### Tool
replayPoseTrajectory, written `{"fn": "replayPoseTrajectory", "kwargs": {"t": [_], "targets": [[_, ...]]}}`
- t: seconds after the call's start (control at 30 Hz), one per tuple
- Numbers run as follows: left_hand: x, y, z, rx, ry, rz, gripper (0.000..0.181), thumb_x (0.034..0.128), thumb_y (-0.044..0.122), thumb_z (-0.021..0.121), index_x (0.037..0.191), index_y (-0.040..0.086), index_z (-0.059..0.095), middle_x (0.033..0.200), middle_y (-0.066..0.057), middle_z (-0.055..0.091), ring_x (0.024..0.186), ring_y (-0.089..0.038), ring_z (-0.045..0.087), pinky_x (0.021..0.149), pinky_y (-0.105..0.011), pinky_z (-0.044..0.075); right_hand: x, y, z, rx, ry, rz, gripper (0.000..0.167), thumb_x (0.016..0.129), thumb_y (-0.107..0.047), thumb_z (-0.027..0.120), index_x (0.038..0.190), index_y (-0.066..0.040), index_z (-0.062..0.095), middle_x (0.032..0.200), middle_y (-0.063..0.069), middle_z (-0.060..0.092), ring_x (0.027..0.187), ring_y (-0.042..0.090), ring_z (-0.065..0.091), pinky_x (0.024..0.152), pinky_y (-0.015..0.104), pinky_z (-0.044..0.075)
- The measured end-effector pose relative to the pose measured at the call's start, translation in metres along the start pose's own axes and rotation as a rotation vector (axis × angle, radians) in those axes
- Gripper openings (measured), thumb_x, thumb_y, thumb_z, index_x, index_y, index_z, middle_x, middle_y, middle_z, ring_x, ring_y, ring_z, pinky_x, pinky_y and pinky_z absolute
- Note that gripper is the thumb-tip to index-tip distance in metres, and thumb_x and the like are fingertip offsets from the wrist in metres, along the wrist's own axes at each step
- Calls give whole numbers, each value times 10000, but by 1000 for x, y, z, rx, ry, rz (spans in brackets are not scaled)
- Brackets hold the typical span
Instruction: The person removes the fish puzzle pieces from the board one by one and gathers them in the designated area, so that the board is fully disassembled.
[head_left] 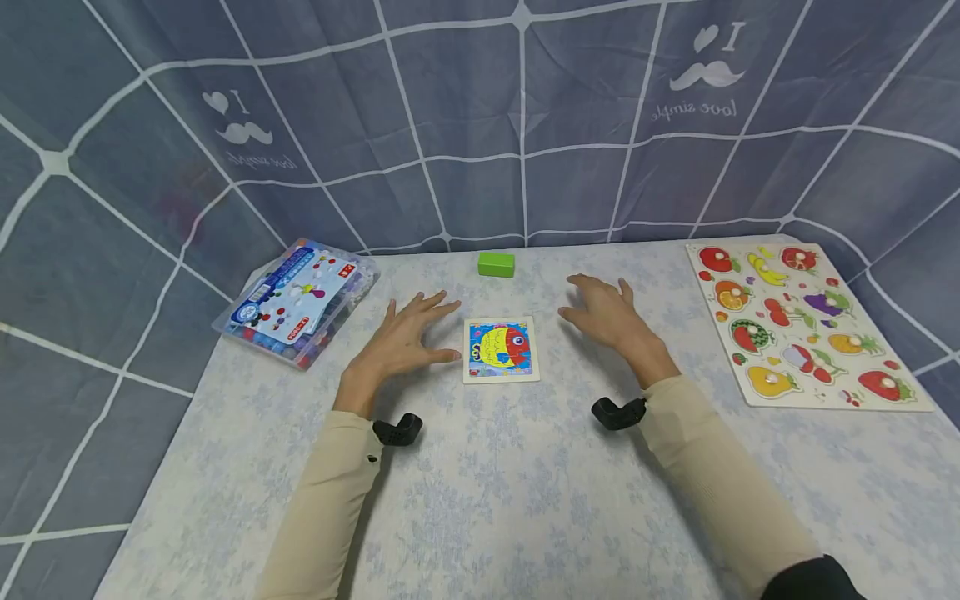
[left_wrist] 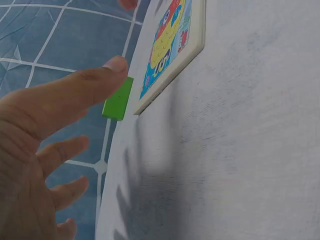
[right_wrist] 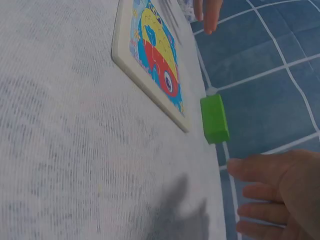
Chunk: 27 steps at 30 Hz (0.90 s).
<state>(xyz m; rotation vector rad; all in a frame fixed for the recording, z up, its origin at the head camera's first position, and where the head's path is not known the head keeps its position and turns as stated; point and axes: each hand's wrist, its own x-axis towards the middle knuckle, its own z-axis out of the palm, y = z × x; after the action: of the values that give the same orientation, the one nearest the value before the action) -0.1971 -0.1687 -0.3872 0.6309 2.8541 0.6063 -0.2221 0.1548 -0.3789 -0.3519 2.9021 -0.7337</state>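
L hand (head_left: 397, 346) & R hand (head_left: 609, 317): fingers extended, gripping nil, either side of fish-pic board (head_left: 502, 350); L thumb nr its L edge, wider gap on R. Green block (head_left: 497, 265) nr back edge of worktop (head_left: 495, 475).

Beige sleeves (head_left: 324, 500); black, curved wrist cameras (head_left: 399, 430).

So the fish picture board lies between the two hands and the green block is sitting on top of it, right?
Not quite: the green block isn't on the fish picture board; the head view shows it on the table, beyond the board. The board does lie between the left hand and right hand.
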Motion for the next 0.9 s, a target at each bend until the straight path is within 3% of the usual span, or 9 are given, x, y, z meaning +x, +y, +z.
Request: {"fn": "replayPoseTrajectory", "kwargs": {"t": [0.1, 0.2, 0.33, 0.6, 0.9], "targets": [[0, -1, 3, -69, -21, 41, 747, 828, 420, 780, 1476, 195, 485, 1589, -57, 307, 1481, -347, 176, 1161, -622, -32, 4, -7, 2, 59, -3, -53, 533, 954, -214, 618, 1432, -20, 483, 1447, 186, 493, 1353, 355, 428, 1145, 558, 244], [0, -1, 5, -130, -37, 75, 698, 804, 358, 820, 1421, 166, 555, 1568, -64, 348, 1482, -330, 184, 1168, -606, -34, 9, -16, 7, 120, -28, -108, 460, 946, -146, 633, 1384, -34, 548, 1385, 178, 553, 1290, 357, 493, 1051, 515, 412], [2, 0, 7, -182, -51, 86, 658, 771, 310, 853, 1364, 150, 615, 1548, -77, 381, 1483, -334, 176, 1170, -593, -49, 19, -30, 16, 164, -79, -169, 416, 936, -87, 645, 1346, -40, 588, 1340, 146, 594, 1230, 338, 539, 1011, 480, 459], [2, 3, 12, -200, -110, 84, 617, 754, 320, 863, 1316, 171, 656, 1556, -72, 364, 1489, -349, 138, 1164, -593, -79, 31, -57, 40, 166, -163, -251, 389, 920, -49, 652, 1307, -33, 618, 1247, 114, 643, 1062, 259, 610, 941, 390, 511], [1, 5, 16, -214, -134, 107, 515, 761, 292, 859, 1244, 196, 708, 1561, -68, 345, 1491, -356, 110, 1148, -627, -81, 34, -75, 55, 155, -186, -291, 353, 900, 4, 651, 1252, -14, 636, 1101, 105, 634, 897, 213, 604, 831, 320, 540]]}}
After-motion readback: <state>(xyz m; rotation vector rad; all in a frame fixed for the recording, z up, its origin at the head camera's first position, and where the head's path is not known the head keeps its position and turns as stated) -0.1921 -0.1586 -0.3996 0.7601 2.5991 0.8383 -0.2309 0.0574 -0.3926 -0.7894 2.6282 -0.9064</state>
